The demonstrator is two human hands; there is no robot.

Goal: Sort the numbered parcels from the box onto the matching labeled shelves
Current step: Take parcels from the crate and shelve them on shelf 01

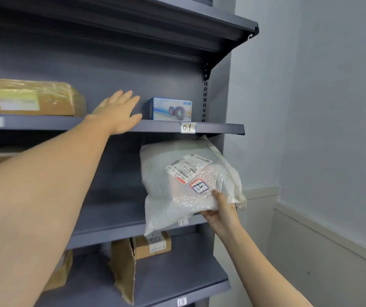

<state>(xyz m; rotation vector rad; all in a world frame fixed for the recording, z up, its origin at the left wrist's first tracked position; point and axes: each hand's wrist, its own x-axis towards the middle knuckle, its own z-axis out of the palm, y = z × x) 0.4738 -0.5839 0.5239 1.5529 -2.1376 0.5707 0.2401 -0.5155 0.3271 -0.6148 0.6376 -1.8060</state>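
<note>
A white bubble-wrap parcel (177,187) with a shipping label and a small handwritten number sticker hangs in front of the middle shelf (111,227), below the shelf tagged 01 (188,127). My right hand (220,212) grips its lower right corner. My left hand (120,111) is open with fingers spread, over the front edge of the 01 shelf, just left of a blue speaker box (170,109). The middle shelf's tag (182,222) is partly hidden behind the parcel.
A brown taped parcel (29,97) lies at the left of the upper shelf. On the bottom shelf, tagged 13 (181,302), stand a small cardboard box (152,244) and a brown paper parcel (123,269). A pale wall (321,107) runs along the right.
</note>
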